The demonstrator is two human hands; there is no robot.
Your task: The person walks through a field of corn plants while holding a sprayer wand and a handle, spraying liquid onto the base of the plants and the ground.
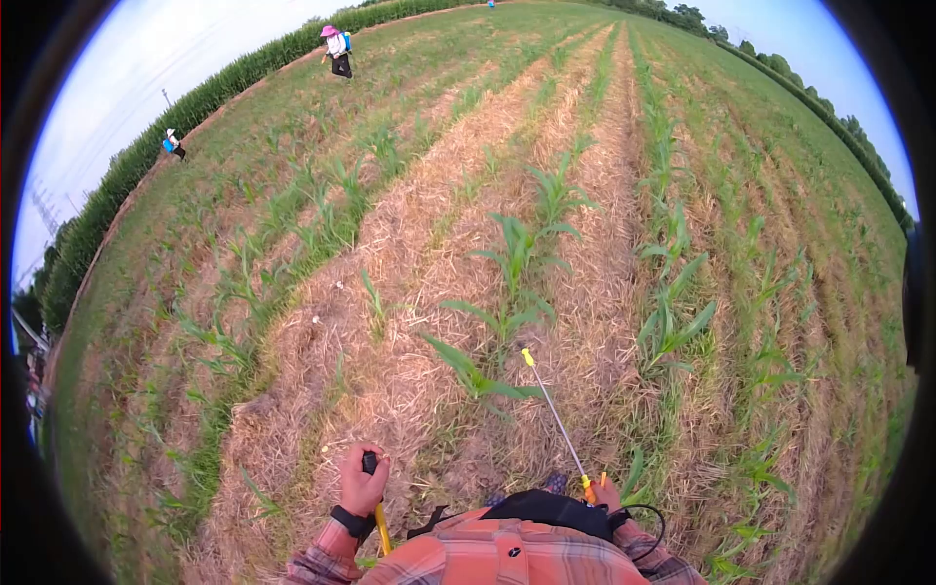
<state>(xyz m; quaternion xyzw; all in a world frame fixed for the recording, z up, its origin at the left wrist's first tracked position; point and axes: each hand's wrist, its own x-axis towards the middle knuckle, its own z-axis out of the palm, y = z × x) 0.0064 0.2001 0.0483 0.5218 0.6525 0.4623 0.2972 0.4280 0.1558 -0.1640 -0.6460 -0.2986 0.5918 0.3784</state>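
My left hand (362,482) is closed around the black grip of a yellow pump lever (381,531) at my left side. On the other side, my right hand (606,495) grips the orange-yellow handle of a spray wand (560,421). The wand's thin metal tube slants forward and left, ending in a yellow nozzle (527,357) above the ground near the young corn plants (477,375). A black hose (660,534) loops beside my right wrist. Part of my right hand's fingers is hidden by the handle.
Rows of young corn (671,327) run forward through straw-covered soil (409,244). A person in a pink hat (336,49) and another with a blue backpack tank (172,144) stand far off at the left. Tall green crops (127,171) border the field there.
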